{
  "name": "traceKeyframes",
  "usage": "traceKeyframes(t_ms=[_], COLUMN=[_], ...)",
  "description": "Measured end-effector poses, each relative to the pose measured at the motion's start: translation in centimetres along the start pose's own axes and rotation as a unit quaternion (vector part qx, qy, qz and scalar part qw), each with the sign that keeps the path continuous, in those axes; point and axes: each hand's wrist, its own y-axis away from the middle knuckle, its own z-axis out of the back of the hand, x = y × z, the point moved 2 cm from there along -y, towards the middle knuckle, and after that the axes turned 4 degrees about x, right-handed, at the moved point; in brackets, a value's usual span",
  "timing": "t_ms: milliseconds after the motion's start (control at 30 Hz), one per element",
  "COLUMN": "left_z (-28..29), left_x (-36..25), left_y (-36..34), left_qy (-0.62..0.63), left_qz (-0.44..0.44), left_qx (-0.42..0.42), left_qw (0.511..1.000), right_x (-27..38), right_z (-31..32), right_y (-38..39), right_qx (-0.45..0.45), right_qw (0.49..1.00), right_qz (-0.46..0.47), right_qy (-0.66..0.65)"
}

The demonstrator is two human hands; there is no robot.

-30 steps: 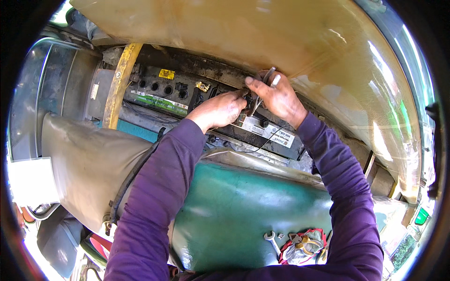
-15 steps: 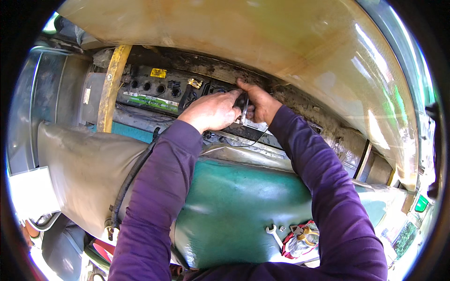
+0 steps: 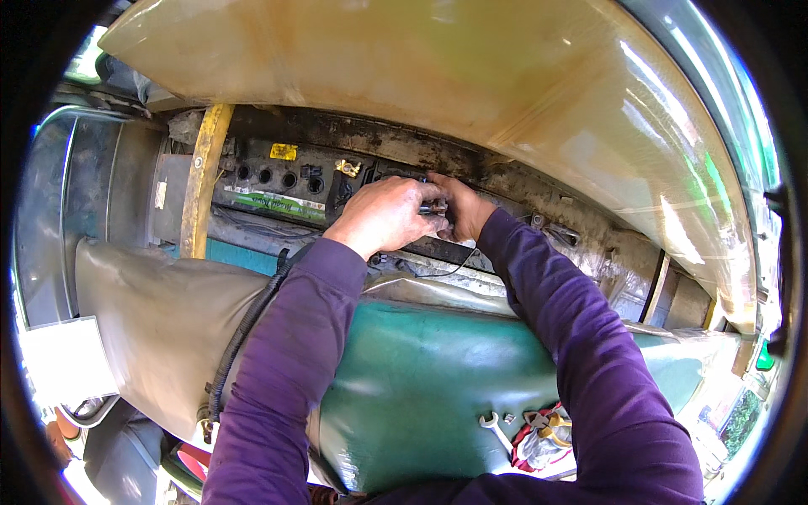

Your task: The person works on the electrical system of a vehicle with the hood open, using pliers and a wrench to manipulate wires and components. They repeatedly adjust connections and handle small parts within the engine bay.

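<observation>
The left hand (image 3: 385, 212) seems to pinch a small metal part (image 3: 433, 207) between thumb and fingers, to the right of the battery (image 3: 282, 204). The right hand (image 3: 465, 209) is close beside it; its fingers are partly hidden, so I cannot tell its grip. A wrench (image 3: 499, 432) lies on the green cushion (image 3: 429, 362).

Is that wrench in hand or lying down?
Lying down: the wrench rests on the green cushion, and the left hand and right hand are away from it, by the battery.
</observation>
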Motion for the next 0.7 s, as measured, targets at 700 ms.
traceKeyframes(t_ms=[700], left_z=[-1.1], left_x=[0.8], left_y=[-0.6], left_qy=[0.139], left_qz=[-0.014], left_qx=[-0.031], left_qw=[0.99], right_x=[-2.5], right_z=[-2.5], right_y=[12.4], right_qx=[-0.025], right_qw=[0.898], right_qz=[0.132], right_qy=[0.418])
